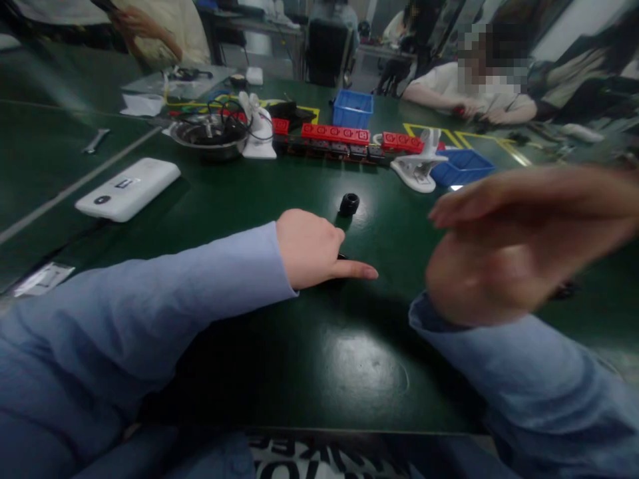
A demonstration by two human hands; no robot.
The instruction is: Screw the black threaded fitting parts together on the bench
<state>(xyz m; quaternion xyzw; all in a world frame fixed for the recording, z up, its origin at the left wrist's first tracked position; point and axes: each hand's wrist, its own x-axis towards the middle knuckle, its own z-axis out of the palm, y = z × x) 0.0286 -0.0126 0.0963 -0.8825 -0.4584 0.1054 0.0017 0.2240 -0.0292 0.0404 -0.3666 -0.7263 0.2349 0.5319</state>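
My left hand (pixel 312 249) rests low over the table, back of the hand up. Its thumb points to the right, while the other fingers curl under and are hidden. A bit of something black (pixel 342 257) shows beside the thumb; the hand covers most of it. Just beyond stands a small black ribbed cylindrical fitting (pixel 349 204), apart from the hand. My right hand (pixel 514 246) is raised on the right, blurred by motion, with its fingers stretched toward the right edge. I see nothing held in it.
Across the table stand red blocks (pixel 335 134) in a row, a metal bowl (pixel 212 150) with cables, white clamp stands (pixel 419 169) and blue bins (pixel 352 110). On the left lie a white power bank (pixel 130 188) and a wrench (pixel 97 141). A person (pixel 472 100) sits opposite.
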